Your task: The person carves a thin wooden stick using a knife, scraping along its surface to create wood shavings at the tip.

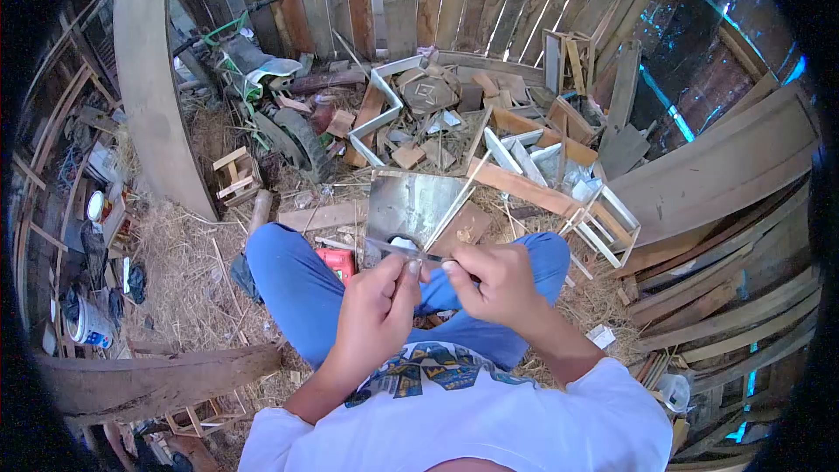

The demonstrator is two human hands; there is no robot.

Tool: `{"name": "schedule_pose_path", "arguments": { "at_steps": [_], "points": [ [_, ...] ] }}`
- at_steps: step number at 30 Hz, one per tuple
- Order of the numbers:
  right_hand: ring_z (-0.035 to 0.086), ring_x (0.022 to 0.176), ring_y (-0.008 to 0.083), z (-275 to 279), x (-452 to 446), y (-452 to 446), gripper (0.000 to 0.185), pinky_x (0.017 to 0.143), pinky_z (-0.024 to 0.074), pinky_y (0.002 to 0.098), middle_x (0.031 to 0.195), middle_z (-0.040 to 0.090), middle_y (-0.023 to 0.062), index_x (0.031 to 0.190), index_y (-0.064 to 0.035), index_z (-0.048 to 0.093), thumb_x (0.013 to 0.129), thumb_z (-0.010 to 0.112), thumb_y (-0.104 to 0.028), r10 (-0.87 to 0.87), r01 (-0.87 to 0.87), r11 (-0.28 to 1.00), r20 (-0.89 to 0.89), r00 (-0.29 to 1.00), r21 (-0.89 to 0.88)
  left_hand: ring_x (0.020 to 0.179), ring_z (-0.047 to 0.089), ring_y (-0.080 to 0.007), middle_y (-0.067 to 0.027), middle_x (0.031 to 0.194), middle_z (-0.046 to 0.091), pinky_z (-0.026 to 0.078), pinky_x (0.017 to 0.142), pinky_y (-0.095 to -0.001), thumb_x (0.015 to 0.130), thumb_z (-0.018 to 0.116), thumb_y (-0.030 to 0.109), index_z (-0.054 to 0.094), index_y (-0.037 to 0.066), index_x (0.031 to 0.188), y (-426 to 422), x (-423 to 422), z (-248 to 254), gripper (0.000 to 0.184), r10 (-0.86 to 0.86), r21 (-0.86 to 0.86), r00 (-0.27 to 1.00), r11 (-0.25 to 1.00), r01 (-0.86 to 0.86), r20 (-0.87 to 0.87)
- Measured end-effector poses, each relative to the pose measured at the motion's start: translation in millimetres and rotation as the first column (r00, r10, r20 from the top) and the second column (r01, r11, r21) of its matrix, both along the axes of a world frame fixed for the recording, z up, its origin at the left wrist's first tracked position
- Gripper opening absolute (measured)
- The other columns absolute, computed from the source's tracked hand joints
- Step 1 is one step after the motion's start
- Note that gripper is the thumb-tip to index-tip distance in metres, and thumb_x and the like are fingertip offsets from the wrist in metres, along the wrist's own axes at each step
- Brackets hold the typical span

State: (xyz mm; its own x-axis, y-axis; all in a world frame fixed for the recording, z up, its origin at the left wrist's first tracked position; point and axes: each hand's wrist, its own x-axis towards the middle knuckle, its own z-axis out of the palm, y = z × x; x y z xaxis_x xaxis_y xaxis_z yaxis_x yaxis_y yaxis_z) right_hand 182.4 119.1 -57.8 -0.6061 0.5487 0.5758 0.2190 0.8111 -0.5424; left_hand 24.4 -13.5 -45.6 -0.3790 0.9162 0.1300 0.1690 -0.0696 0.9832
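Observation:
Above my lap, both hands meet at a thin, pale, shiny strip (377, 248), which narrows to a dark section between my fingers; its exact kind I cannot make out. My left hand (377, 308) is closed on it, thumb pressed along the top. On the other side my right hand (496, 283) pinches the dark end between thumb and fingers. Just beyond the hands is a small white thing (404, 244) with a dark edge, partly covered. A red case or tool (337, 263) lies by my left knee. In front stands a grey, shiny sheet (406, 201).
Straw (188, 271) covers the floor around me. Ahead lie scrap wood, white-edged frames (377, 114) and a tyre (301, 144). A small wooden crate (236, 173) sits left. A white bucket (90, 323) stands far left, and long boards (717, 166) lean at right.

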Motion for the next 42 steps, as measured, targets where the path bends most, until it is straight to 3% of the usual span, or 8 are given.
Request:
{"name": "schedule_pose_path", "arguments": {
  "at_steps": [5, 19, 24, 27, 31, 35, 39, 42],
  "points": [
    [0.06, 0.05, 0.0296, 10, 5, 16, 0.022, 0.048, 0.0451, 0.0423, 0.057, 0.056, 0.0091, 0.072, -0.0097, 0.059, 0.09, 0.07, -0.017, -0.176, 0.177, 0.982, 0.013, 0.984, -0.071, 0.053, 0.042, -0.0066, -0.0017, 0.057, 0.046, 0.034, 0.05, -0.0293, 0.108, 0.05, 0.007, 0.061, 0.0, 0.095, -3, 4, 5, 0.019, -0.099, -0.031, 0.994, 0.995, 0.1, 0.035],
    [0.061, 0.052, 0.0314, 12, 8, 18, 0.023, 0.049, 0.0448, 0.0432, 0.059, 0.054, 0.0122, 0.074, -0.0079, 0.058, 0.093, 0.068, -0.018, -0.107, 0.115, 0.984, 0.069, 0.992, -0.139, 0.056, 0.04, -0.0056, 0.0005, 0.06, 0.046, 0.034, 0.052, -0.0272, 0.11, 0.048, 0.009, 0.06, 0.0, 0.097, -4, 1, 3, 0.02, -0.144, -0.066, 0.981, 0.986, 0.154, 0.131],
    [0.061, 0.053, 0.0314, 14, 2, 15, 0.023, 0.048, 0.0442, 0.0418, 0.06, 0.054, 0.0127, 0.074, -0.0079, 0.058, 0.093, 0.068, -0.017, -0.008, 0.006, 0.999, 0.056, 0.998, 0.048, 0.058, 0.038, -0.0048, 0.003, 0.063, 0.043, 0.033, 0.052, -0.0265, 0.111, 0.046, 0.011, 0.058, 0.0, 0.097, -4, -4, 3, 0.022, -0.141, -0.096, 0.976, 0.983, 0.158, 0.168],
    [0.061, 0.053, 0.0306, 14, 8, 17, 0.023, 0.048, 0.045, 0.0426, 0.059, 0.055, 0.0122, 0.073, -0.0089, 0.058, 0.091, 0.069, -0.017, -0.127, 0.133, 0.984, 0.049, 0.991, -0.123, 0.059, 0.037, -0.004, 0.0033, 0.064, 0.043, 0.031, 0.052, -0.0257, 0.112, 0.045, 0.012, 0.058, 0.0, 0.097, -7, 0, 1, 0.023, -0.197, -0.068, 0.951, 0.973, 0.219, 0.239],
    [0.05, 0.046, 0.0222, 12, 3, 10, 0.027, 0.046, 0.0374, 0.0374, 0.057, 0.049, 0.0113, 0.073, -0.004, 0.053, 0.097, 0.064, -0.013, 0.067, -0.073, 0.993, 0.069, 0.995, 0.092, 0.059, 0.035, -0.0029, 0.0046, 0.066, 0.042, 0.028, 0.052, -0.0244, 0.112, 0.045, 0.012, 0.057, 0.001, 0.096, -2, -1, 5, 0.024, -0.171, -0.048, 0.949, 0.981, 0.19, 0.266],
    [0.056, 0.047, 0.0292, 20, 5, 20, 0.028, 0.046, 0.0395, 0.0409, 0.055, 0.049, 0.0129, 0.071, -0.0046, 0.053, 0.093, 0.067, -0.014, -0.124, 0.112, 0.974, -0.051, 0.991, -0.194, 0.059, 0.034, -0.0022, 0.0065, 0.066, 0.041, 0.028, 0.052, -0.0238, 0.113, 0.045, 0.014, 0.057, 0.002, 0.096, -1, 3, 5, 0.024, -0.211, -0.014, 0.921, 0.974, 0.228, 0.327],
    [0.058, 0.048, 0.0301, 10, 2, 6, 0.03, 0.045, 0.0407, 0.0434, 0.058, 0.053, 0.0132, 0.071, -0.0065, 0.053, 0.095, 0.067, -0.019, 0.084, -0.085, 0.995, 0.034, 0.996, 0.055, 0.059, 0.032, -0.0017, 0.0077, 0.067, 0.038, 0.026, 0.052, -0.0229, 0.114, 0.044, 0.017, 0.057, 0.004, 0.096, -2, -3, 7, 0.025, -0.235, -0.049, 0.896, 0.961, 0.272, 0.377],
    [0.061, 0.051, 0.0307, 20, 8, 28, 0.029, 0.046, 0.0424, 0.0435, 0.059, 0.056, 0.0129, 0.071, -0.0085, 0.054, 0.094, 0.069, -0.019, -0.142, 0.139, 0.976, -0.003, 0.99, -0.169, 0.058, 0.032, -0.0019, 0.0073, 0.067, 0.039, 0.026, 0.051, -0.0227, 0.114, 0.045, 0.02, 0.057, 0.005, 0.096, -2, 0, 9, 0.026, -0.261, -0.013, 0.856, 0.955, 0.298, 0.447]
  ]
}}
